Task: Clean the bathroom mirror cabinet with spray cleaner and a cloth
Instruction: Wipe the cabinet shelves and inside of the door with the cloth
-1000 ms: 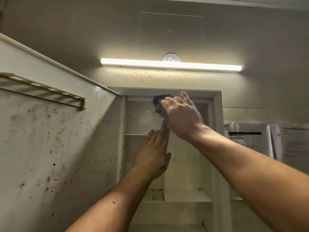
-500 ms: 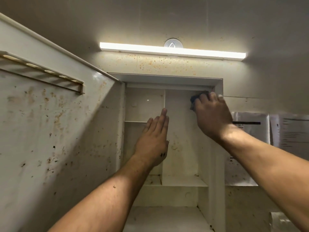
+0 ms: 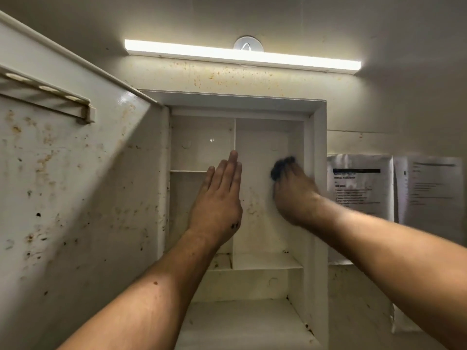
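Note:
The white wall cabinet (image 3: 317, 127) stands open, its shelves bare and stained. Its open door (image 3: 75, 198) swings out to the left, spotted with rust marks. My right hand (image 3: 295, 195) holds a dark cloth (image 3: 281, 166) and presses it against the back of the right-hand compartment, close to the right wall. My left hand (image 3: 219, 198) lies flat with straight fingers along the front edge of the vertical divider (image 3: 234, 132). No spray bottle is in view.
A lit light bar (image 3: 242, 55) hangs on the wall above the cabinet. Printed paper sheets (image 3: 358, 188) are stuck to the wall on the right. A small rack (image 3: 48, 97) sits on the inside of the door.
My right hand has carried the cloth from the upper left compartment across to the top right corner, then down the right compartment. My left hand has stayed on the divider.

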